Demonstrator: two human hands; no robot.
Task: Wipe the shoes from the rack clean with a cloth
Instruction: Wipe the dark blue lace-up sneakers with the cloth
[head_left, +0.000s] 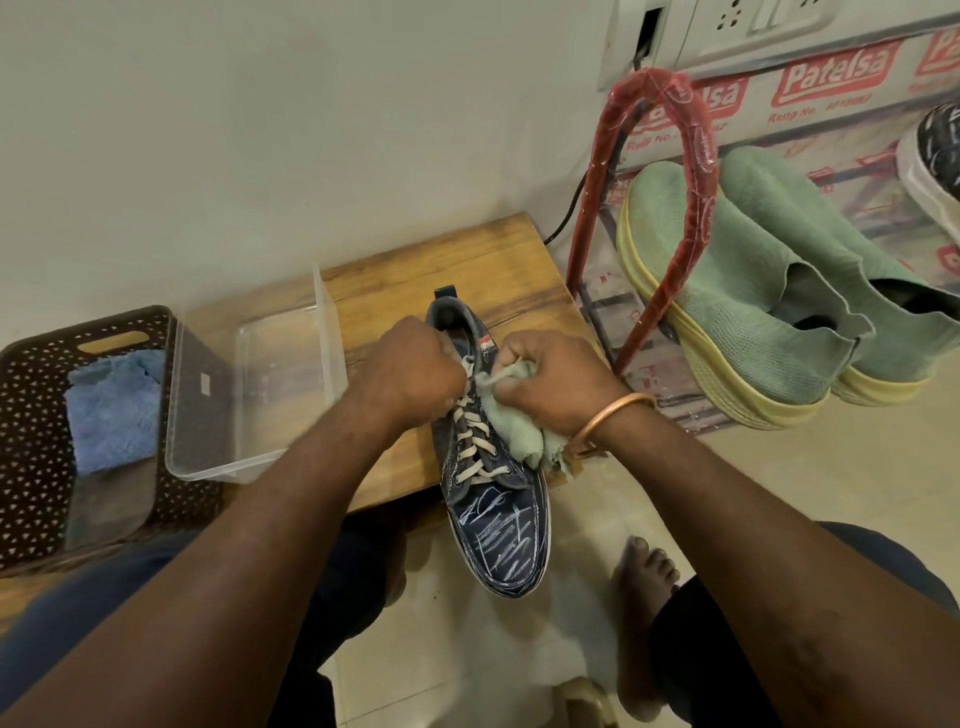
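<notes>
On the low wooden table (395, 280) lay the navy shoe (493, 519), toe overhanging toward me. My left hand (410, 369) gripped it beside the opening; my right hand (556, 379) was bunched round the green cloth (511, 428) at the laces. Short firm strokes, shoe pinned, would clean best, I judged.

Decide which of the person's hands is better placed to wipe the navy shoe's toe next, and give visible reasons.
Likely the right hand: it grips the green cloth against the navy shoe's side, closer to the toe. The left hand holds no cloth; it grips the shoe by its laces.
</notes>
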